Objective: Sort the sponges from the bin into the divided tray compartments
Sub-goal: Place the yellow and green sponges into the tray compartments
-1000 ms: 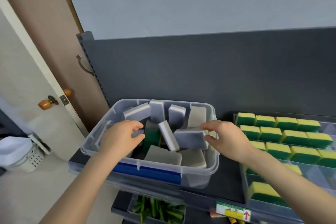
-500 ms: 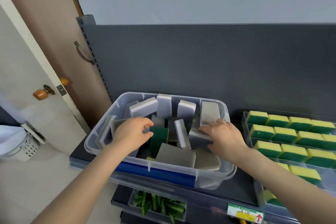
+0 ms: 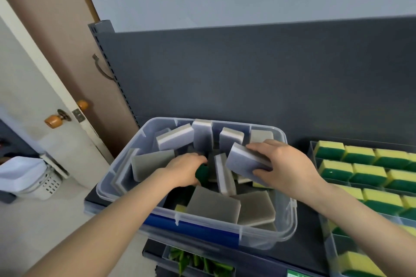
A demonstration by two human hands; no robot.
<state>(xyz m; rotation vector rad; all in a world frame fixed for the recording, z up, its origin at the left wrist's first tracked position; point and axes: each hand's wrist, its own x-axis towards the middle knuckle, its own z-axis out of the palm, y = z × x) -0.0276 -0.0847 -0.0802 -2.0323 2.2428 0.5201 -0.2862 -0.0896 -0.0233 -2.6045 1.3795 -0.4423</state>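
My right hand (image 3: 286, 164) grasps a grey-white foam sponge (image 3: 245, 162), now lifted in the clear plastic bin (image 3: 265, 238); my left hand (image 3: 183, 170) grips a dark-green sponge (image 3: 202, 175).

Left arm (image 3: 112, 220), right arm (image 3: 360, 216) bare to frame edge; left hand (image 3: 184, 171), right hand (image 3: 286, 164) bare.

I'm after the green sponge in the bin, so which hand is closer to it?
Left. The left hand curls over the green sponge; the right hand is to its right, gripping a white-grey sponge.
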